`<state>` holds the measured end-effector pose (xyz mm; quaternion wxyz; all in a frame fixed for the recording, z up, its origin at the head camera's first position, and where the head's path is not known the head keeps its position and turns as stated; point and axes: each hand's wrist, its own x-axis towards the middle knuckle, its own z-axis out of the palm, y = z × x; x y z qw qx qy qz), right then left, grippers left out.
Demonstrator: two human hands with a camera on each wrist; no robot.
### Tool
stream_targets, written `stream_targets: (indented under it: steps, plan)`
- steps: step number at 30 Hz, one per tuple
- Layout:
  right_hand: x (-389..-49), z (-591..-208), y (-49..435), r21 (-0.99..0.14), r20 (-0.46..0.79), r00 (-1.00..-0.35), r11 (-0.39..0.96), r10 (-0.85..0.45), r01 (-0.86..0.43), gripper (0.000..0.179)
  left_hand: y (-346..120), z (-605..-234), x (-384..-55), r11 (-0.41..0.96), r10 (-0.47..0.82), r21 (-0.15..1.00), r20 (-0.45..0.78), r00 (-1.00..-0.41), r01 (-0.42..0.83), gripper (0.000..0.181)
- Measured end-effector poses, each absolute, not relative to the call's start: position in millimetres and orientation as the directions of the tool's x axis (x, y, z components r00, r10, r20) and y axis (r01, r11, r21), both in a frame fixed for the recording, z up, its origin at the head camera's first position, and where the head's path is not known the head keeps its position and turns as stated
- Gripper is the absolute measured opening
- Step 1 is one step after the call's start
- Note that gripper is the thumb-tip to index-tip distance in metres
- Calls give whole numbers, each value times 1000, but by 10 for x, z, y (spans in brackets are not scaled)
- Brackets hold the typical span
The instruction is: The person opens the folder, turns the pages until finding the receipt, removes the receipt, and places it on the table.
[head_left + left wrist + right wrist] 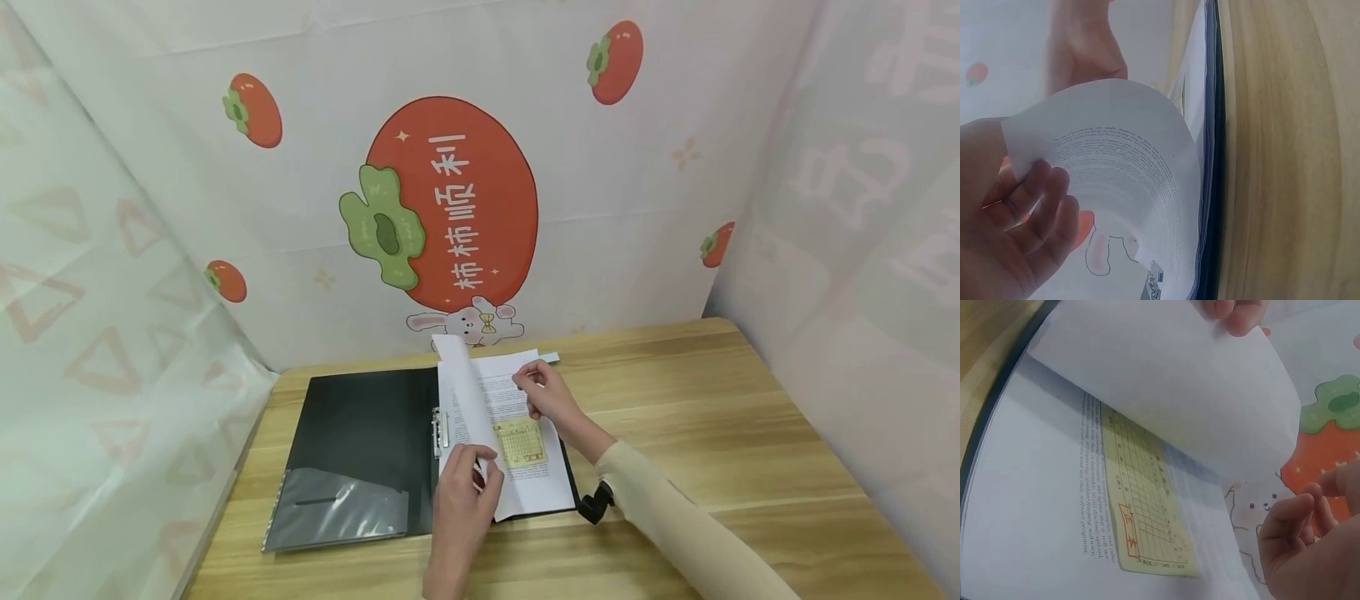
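A black clip folder (360, 425) lies spread on the table, with a stack of printed sheets (532, 496) at its right side. My left hand (461, 500) pinches the lower edge of the top sheet (1116, 119), which bows up and leftward from the stack. Under that lifted sheet, a yellow slip (1144, 500) with a printed grid and a red stamp lies on the page below, partly covered in the right wrist view. Above the upper part of the stack is my right hand (551, 396), fingers curled and thumb against the index fingertip, with nothing visible between them.
A metal clip (440, 432) sits at the folder's spine. The left cover has a clear pocket (337, 504). A pale blue tab (550, 358) sticks out at the stack's top right corner. Behind the wooden table (712, 433) hangs a printed cloth (600, 208).
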<state>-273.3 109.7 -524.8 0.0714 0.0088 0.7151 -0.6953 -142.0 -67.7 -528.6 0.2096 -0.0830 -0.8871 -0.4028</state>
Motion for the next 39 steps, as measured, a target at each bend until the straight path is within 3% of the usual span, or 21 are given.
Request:
stream_targets:
  steps: [10, 22, 30, 39]
  plan:
    - [-2668, -5381, 1168, -987, -159, -984, -19, -79, 161, 20, -788, -5291, -1402, 671, -51, 661, 493, -869, 336, 20]
    - [-2576, -5456, 1243, -976, -203, -976, -68, -81, 208, 22, -870, -5317, -1381, 671, -54, 675, 456, -888, 305, 22]
    - [-2521, -5482, 1314, -974, -215, -975, -60, -58, 219, 20, -925, -5315, -1397, 678, -52, 646, 520, -853, 352, 20]
    - [-2483, -5548, 1380, -968, -236, -970, -80, -56, 240, 20, -1011, -5324, -1377, 704, -71, 646, 478, -876, 295, 18]
